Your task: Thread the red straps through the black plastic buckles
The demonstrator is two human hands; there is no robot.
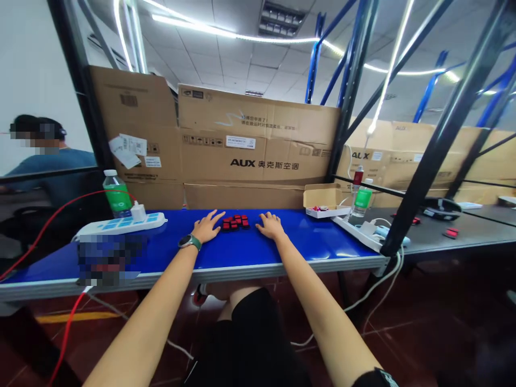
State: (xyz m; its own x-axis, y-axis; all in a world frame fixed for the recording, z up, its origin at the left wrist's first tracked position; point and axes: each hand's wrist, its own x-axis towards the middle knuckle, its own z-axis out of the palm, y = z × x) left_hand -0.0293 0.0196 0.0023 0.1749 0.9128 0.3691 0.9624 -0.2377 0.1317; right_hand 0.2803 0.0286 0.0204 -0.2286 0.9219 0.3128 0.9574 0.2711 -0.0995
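Note:
Several small red-and-black blocks sit in a close cluster on the blue tabletop; what kind of parts they are is too small to tell. Just left of the cluster, my left hand rests on the table with its fingers spread, a watch on the wrist. My right hand lies to the right of the blocks, fingers stretched out and apart. Neither hand holds anything, and a gap separates the right hand from the blocks.
At the left are a power strip, a green-labelled bottle and a red cable. An open small box, another bottle and a second power strip stand right. Cardboard walls the back. A person sits far left.

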